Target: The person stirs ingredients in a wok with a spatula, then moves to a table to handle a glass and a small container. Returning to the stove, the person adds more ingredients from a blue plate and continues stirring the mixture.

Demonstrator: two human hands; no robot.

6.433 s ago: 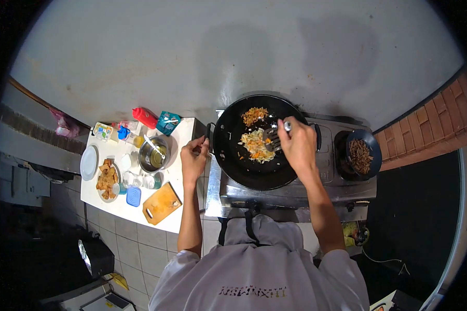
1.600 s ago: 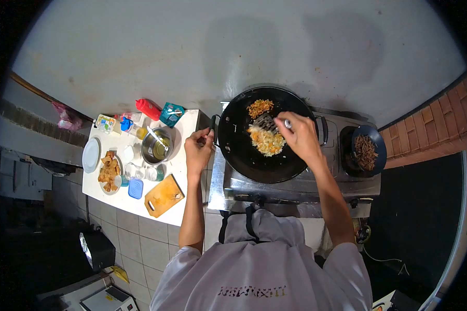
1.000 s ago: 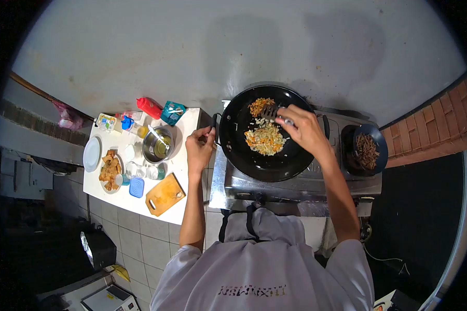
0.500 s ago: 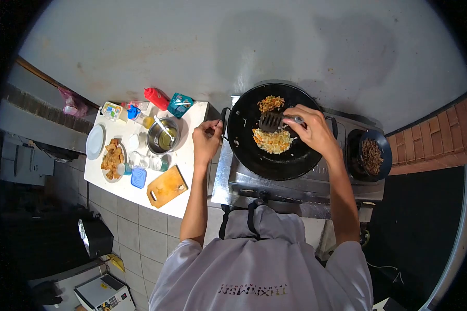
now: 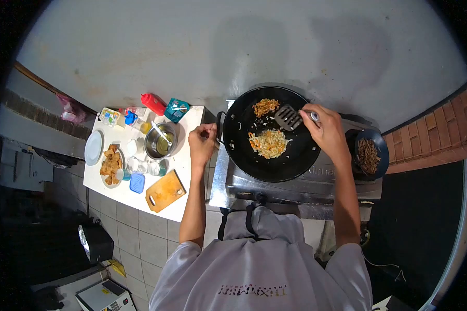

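A large black wok [image 5: 236,158] sits on the stove with two heaps of food in it. The nearer, larger heap is pale chopped food with orange bits [image 5: 269,143]; behind it lies a smaller browned heap [image 5: 266,107]. My right hand [image 5: 324,129] is closed round the handle of a slotted spatula [image 5: 288,118]. Its dark head is over the wok, right of the gap between the heaps. At the wok's left side handle [image 5: 219,127], my left hand [image 5: 202,141] has its fingers pinched together on the handle.
Right of the wok stands a smaller pan [image 5: 383,151] with brown strips. On the white table [image 5: 128,193] at left are a cutting board [image 5: 165,191], a metal bowl [image 5: 149,146], a plate of fried pieces [image 5: 110,165], a red bottle [image 5: 153,103] and jars.
My right hand has drawn the spatula to the right, off the larger heap. That heap now shows more fully and looks more compact. The view has shifted slightly.
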